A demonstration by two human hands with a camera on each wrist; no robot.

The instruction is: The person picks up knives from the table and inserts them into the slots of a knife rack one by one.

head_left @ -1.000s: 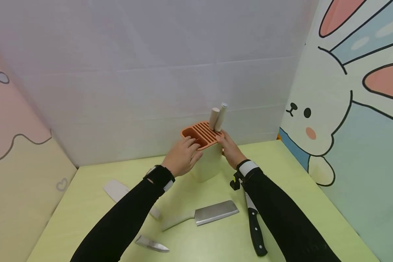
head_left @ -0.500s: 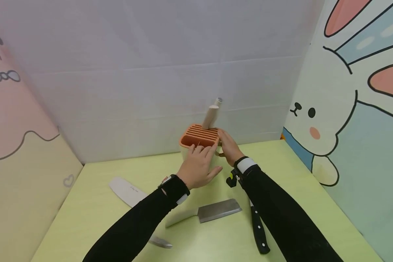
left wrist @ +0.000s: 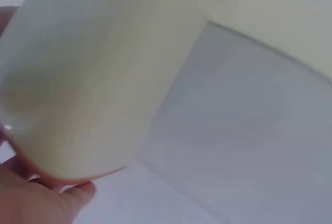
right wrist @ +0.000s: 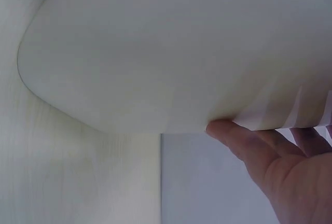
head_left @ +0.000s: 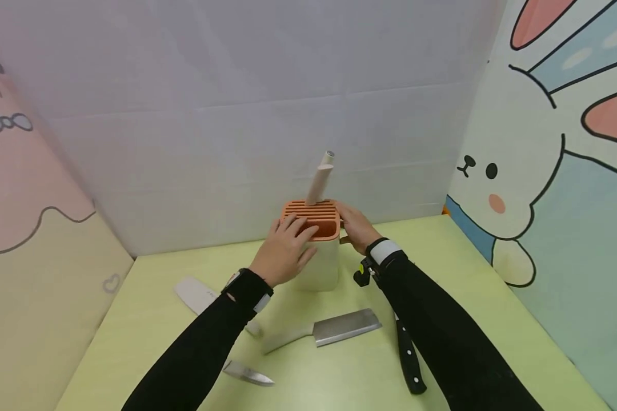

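A cream knife block (head_left: 321, 268) with a slotted orange top stands upright near the back wall. Two pale knife handles (head_left: 319, 181) rise from its rear slots, overlapping each other. At the block's right side my right hand (head_left: 359, 228) holds it, fingers near the rear top corner and thumb lower on the wall. Loosely bent fingers of my left hand (head_left: 283, 251) touch the left part of the top, by the wide front opening. The right wrist view has my right fingers (right wrist: 244, 146) against the pale wall. In the left wrist view, left fingers (left wrist: 78, 195) lie along the orange rim.
Nearer on the pale green table lie a cleaver (head_left: 345, 327), a small knife blade (head_left: 249, 374) and a black-handled knife (head_left: 410, 359) partly beneath my right forearm. A broad white blade (head_left: 195, 294) lies left, partly covered by my left arm. Cartoon panels (head_left: 504, 188) flank the table.
The knife block has turned, so its wide opening now faces me and the handles sit further left. My left hand moved to the front, then back to the left side; my right hand stayed on it.
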